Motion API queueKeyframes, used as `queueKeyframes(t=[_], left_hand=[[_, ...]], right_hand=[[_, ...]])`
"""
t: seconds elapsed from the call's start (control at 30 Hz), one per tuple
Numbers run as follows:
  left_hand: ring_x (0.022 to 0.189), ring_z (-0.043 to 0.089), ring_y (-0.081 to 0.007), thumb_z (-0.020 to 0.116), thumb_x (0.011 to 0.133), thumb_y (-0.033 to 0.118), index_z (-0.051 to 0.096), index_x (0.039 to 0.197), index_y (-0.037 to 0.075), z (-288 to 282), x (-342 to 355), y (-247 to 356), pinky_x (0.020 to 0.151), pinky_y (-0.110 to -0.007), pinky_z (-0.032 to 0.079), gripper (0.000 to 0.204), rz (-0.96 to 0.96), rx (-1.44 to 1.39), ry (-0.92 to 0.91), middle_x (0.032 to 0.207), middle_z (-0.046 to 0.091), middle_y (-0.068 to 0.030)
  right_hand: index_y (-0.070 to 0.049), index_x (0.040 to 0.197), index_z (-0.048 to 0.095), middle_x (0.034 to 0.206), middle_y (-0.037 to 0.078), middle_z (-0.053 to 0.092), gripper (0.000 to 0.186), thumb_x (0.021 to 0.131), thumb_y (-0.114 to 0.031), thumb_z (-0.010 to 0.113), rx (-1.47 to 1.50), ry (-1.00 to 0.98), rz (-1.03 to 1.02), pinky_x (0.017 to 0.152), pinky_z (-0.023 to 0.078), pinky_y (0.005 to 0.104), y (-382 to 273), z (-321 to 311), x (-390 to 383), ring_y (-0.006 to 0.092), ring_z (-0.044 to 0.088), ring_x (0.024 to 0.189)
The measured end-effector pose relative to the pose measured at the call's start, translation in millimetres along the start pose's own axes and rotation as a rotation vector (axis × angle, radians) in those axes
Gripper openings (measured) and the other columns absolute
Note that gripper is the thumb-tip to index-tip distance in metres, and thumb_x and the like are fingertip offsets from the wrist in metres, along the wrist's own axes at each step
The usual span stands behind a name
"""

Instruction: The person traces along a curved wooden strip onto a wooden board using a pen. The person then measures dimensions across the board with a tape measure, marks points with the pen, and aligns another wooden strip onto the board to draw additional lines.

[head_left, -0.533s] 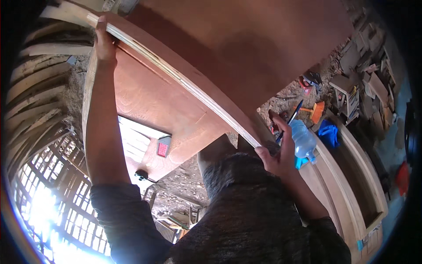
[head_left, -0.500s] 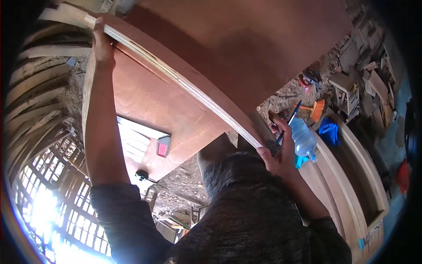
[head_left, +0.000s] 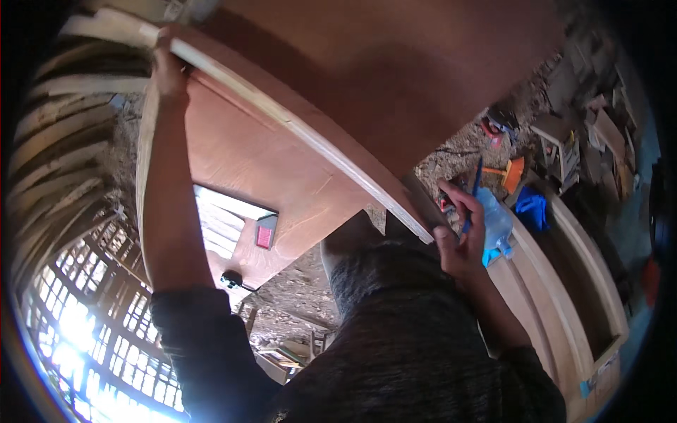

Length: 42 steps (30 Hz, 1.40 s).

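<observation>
A long wooden board with a pale layered edge runs diagonally from far left to near right, over a reddish-brown panel. At its far left end, the fingers of my left hand are wrapped round it. My right hand is by the near right end and holds a slim blue pen between its fingers, point upward. The right thumb lies beside the board's end; I cannot tell whether it touches. My right index finger is stretched out above the thumb.
On the panel lie a bright glossy rectangle, a red-faced grey item and a small black object. To the right are a clear plastic bottle, an orange brush, a blue cloth, wooden frames and scrap wood.
My right hand has shifted slightly right, its thumb coming away from the board's end face, with the pen still held. My left hand keeps its grip. The whole view has shifted slightly.
</observation>
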State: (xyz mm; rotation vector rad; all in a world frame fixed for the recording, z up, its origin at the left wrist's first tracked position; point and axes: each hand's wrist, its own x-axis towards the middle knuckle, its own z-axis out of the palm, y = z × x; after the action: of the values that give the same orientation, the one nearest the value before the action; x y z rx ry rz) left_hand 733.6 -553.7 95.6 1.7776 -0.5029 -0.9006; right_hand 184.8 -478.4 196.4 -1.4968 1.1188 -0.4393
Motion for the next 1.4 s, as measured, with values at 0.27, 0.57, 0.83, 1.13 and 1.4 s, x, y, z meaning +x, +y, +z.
queueKeyframes(t=[0.27, 0.57, 0.83, 1.13, 1.4], left_hand=[[0.078, 0.062, -0.0133, 0.049, 0.11, 0.033, 0.066, 0.114, 0.004, 27.9, 13.9, -40.9, 0.067, -0.03, 0.054, 0.034, 0.224, 0.019, 0.076, 0.092, 0.066, -0.0036], [0.097, 0.069, -0.0159, 0.074, 0.094, 0.043, 0.05, 0.143, -0.006, 17.6, 5.8, -20.0, 0.082, -0.028, 0.057, 0.073, 0.197, -0.334, 0.015, 0.111, 0.071, -0.0118], [0.106, 0.068, -0.0191, 0.077, 0.088, 0.051, 0.054, 0.139, -0.01, 14.5, -6.5, -11.4, 0.092, -0.03, 0.055, 0.083, 0.253, -0.215, 0.118, 0.116, 0.072, -0.0165], [0.106, 0.068, -0.021, 0.076, 0.086, 0.058, 0.054, 0.138, -0.012, 13.4, -15.1, -0.4, 0.092, -0.032, 0.055, 0.09, 0.203, -0.108, 0.138, 0.118, 0.071, -0.0187], [0.109, 0.067, -0.0209, 0.079, 0.086, 0.05, 0.049, 0.141, -0.014, 17.5, -2.5, -13.4, 0.094, -0.032, 0.054, 0.089, 0.258, -0.28, 0.074, 0.123, 0.069, -0.0196]], right_hand=[[0.006, 0.137, 0.048, 0.127, 0.024, 0.064, 0.059, 0.113, -0.045, 0.029, -0.287, 0.026, -0.314, 0.098, 0.052, 0.0414, -34.9, -12.9, 21.4, 0.0293, 0.063, 0.11], [0.0, 0.133, 0.061, 0.118, 0.018, 0.067, 0.038, 0.105, -0.025, 0.051, -0.66, -0.31, -0.684, 0.096, 0.051, 0.0496, -128.4, 81.2, 89.4, 0.0343, 0.065, 0.11], [-0.005, 0.129, 0.058, 0.115, 0.011, 0.065, 0.041, 0.092, -0.017, 0.071, -1.055, -0.315, -0.937, 0.099, 0.046, 0.0473, -94.0, 163.6, 141.0, 0.0291, 0.058, 0.12], [-0.003, 0.12, 0.062, 0.105, 0.01, 0.066, 0.031, 0.092, -0.016, 0.068, -1.113, -0.241, -0.976, 0.095, 0.047, 0.0424, -92.3, 176.7, 150.0, 0.027, 0.057, 0.116], [-0.002, 0.116, 0.067, 0.104, 0.008, 0.068, 0.032, 0.088, -0.017, 0.066, -1.177, -0.252, -0.977, 0.092, 0.046, 0.0423, -88.2, 179.1, 154.6, 0.0256, 0.055, 0.116]])
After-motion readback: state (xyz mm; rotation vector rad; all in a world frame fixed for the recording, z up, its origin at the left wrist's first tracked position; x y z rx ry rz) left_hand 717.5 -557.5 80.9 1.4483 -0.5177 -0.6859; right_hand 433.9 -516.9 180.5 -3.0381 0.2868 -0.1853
